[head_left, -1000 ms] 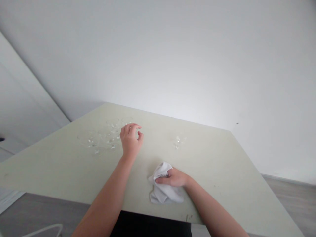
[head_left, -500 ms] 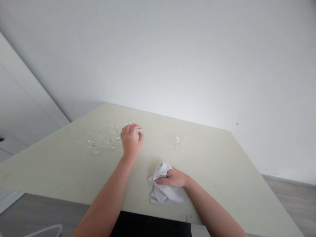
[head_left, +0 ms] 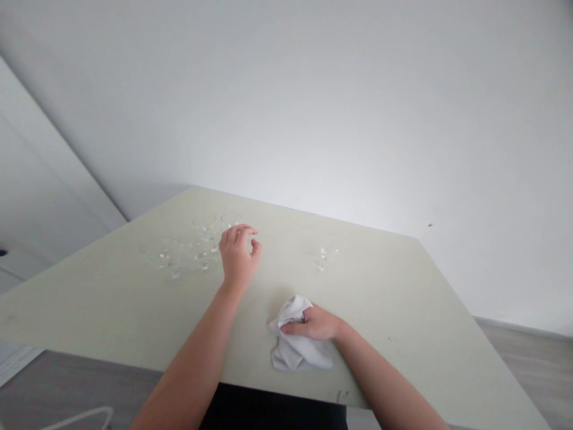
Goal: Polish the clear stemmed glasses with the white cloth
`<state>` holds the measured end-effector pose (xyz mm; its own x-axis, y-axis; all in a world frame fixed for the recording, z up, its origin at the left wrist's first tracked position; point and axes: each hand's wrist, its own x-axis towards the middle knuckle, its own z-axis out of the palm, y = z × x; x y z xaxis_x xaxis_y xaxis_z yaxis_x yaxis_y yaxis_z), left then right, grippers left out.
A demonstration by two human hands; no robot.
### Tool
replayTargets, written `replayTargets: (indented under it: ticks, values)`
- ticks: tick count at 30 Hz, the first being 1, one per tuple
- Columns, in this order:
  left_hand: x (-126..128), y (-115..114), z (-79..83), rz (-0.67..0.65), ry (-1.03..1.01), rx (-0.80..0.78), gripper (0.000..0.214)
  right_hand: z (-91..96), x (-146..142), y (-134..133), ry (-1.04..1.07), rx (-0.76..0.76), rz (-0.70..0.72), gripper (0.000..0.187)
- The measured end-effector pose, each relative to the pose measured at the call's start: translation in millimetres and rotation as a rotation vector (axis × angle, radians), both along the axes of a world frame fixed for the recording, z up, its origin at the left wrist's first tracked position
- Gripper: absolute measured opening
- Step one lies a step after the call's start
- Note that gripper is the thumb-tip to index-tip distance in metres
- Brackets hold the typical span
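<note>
Backing pale table (head_left: 403, 310): white wall (head_left: 340, 107); right hand (head_left: 320, 323) clutching cloth (head_left: 298, 352); glasses (head_left: 179, 254) apparently empty.

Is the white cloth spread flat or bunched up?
Bunched up: the white cloth sits in crumpled folds on the table, gripped by the right hand.

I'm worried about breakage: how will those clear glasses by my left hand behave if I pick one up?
Probably fragile: the clear glasses look thin and nearly invisible. Likely light, and apt to knock together, since they stand clustered beside the left hand. Possibly slippery, being smooth glass.
</note>
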<state>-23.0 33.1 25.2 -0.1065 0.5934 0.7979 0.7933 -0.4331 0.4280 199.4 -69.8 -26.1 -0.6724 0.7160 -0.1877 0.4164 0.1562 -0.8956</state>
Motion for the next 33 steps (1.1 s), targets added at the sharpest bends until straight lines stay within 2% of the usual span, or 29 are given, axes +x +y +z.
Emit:
replayTargets:
  ticks: [24, 33]
  values:
    - [0.8, 0.0, -0.9, -0.011, 0.001, -0.017, 0.021, 2.6, -0.3, -1.3, -0.021, -0.014, -0.007, 0.027]
    - [3.2, -1.0, -1.5, -0.011, 0.011, -0.024, 0.019, -2.6, 2.8, -0.1, -0.104, -0.02, -0.034, 0.035]
